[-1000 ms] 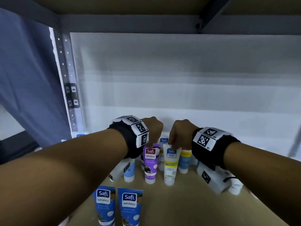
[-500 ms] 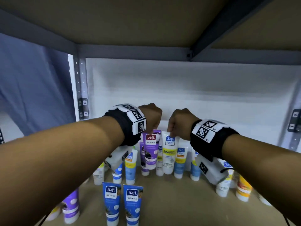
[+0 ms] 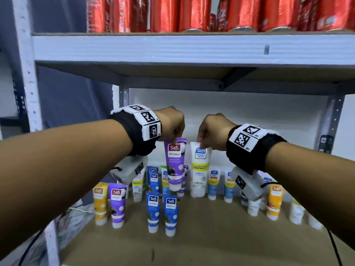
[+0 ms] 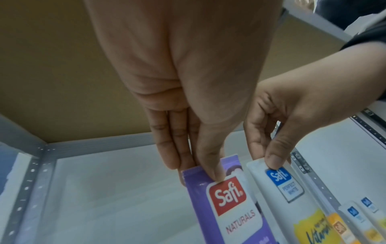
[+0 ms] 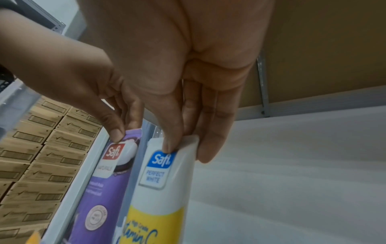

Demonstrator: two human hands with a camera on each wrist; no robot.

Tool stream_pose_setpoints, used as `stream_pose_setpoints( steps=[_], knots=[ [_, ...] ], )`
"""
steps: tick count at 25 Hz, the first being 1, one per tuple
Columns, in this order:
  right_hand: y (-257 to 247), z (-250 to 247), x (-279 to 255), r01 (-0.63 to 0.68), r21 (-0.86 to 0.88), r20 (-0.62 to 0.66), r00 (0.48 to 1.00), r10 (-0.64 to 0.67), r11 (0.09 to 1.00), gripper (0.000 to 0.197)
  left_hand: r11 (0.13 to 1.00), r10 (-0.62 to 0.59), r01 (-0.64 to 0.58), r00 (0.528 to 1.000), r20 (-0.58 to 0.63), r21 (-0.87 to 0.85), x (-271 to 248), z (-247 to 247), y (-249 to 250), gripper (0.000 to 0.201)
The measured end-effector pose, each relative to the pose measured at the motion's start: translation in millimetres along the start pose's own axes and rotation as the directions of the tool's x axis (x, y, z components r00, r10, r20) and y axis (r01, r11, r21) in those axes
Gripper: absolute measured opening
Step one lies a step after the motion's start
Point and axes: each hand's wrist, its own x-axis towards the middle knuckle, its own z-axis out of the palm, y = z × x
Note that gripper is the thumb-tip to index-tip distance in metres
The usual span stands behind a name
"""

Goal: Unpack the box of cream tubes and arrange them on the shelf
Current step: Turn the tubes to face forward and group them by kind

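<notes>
1. Head view: left hand (image 3: 171,121) pinches the purple tube (image 3: 174,164), "Safi Naturals"; right hand (image 3: 215,129) pinches the white tube (image 3: 199,169), "Vitamin C", above the shelf (image 3: 211,237).
2. Left wrist: thumb on the purple crimp.
3. Right wrist: "Perfect White" reads clearly.

left wristband (image 3: 134,131): black, white square-code tags | right wristband (image 3: 249,148): same | arms bare | white camera units beneath

Even, diffuse indoor light, moderate brightness; underside of the upper shelf board (image 3: 172,73) in shadow. Head view: motion-smeared red cans (image 3: 192,14) with streaky glare, wide-angle bending at edges. Wrist views soft, palms close and defocused.
</notes>
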Motion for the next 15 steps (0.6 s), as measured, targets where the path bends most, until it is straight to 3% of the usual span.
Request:
stream_pose_setpoints(
  steps=[8,15],
  knots=[
    [-39,29,-64,0.006,0.106,0.099,0.995,-0.017,0.994,0.012,0.996,0.038,-0.033,0.997,0.068,-0.082,-83,33,11,0.011],
    [-50,91,-97,-0.020,0.183,0.179,0.984,-0.013,0.983,0.012,0.979,0.008,0.016,0.993,0.115,-0.201,-116,93,24,0.015]
  ],
)
